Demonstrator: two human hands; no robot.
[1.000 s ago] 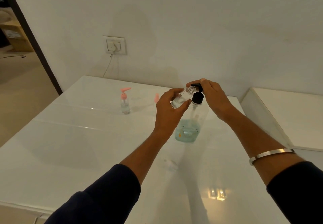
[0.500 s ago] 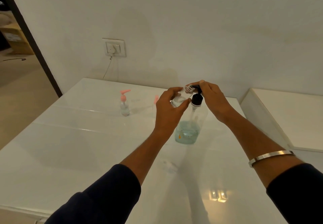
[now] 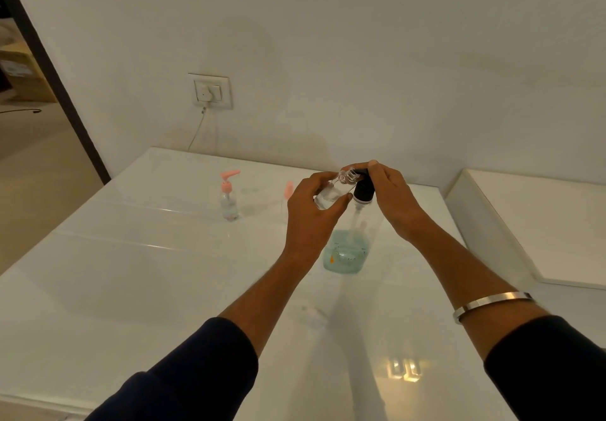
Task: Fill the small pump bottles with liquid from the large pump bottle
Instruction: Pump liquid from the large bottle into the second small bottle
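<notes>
Your left hand [image 3: 311,214] grips a small clear bottle [image 3: 329,192], fingers and thumb curled round its body. The bottle is uncapped and tilted, its open threaded neck raised toward the black pump [image 3: 363,187] of the large bottle [image 3: 347,250]. The neck sits right at the pump's nozzle; whether they touch, you cannot tell from this view.

Your right hand [image 3: 392,195] is curled over the top of the black pump, fingertips resting on its head and thumb side hidden behind it. You cannot tell how far the pump is pressed down.

The large bottle stands upright on the white tabletop [image 3: 131,273], just below and between your two hands. It is clear, with pale blue-green liquid filling only the lower part, and the pump's tube shows inside it.

Farther back on the left, well apart from your hands, a second small bottle [image 3: 229,200] stands upright with a pink pump head [image 3: 229,176] on it. It holds a little clear liquid. Another pink pump [image 3: 288,189] peeks out just behind your left hand; what it sits on is hidden.

A small clear object [image 3: 313,317] lies on the tabletop near you, between your forearms, too faint to identify.

You wear dark sleeves [image 3: 203,365] and a metal bangle [image 3: 492,302] on the right forearm. A wall socket [image 3: 211,90] with a plug and cord sits on the wall beyond the tabletop.
</notes>
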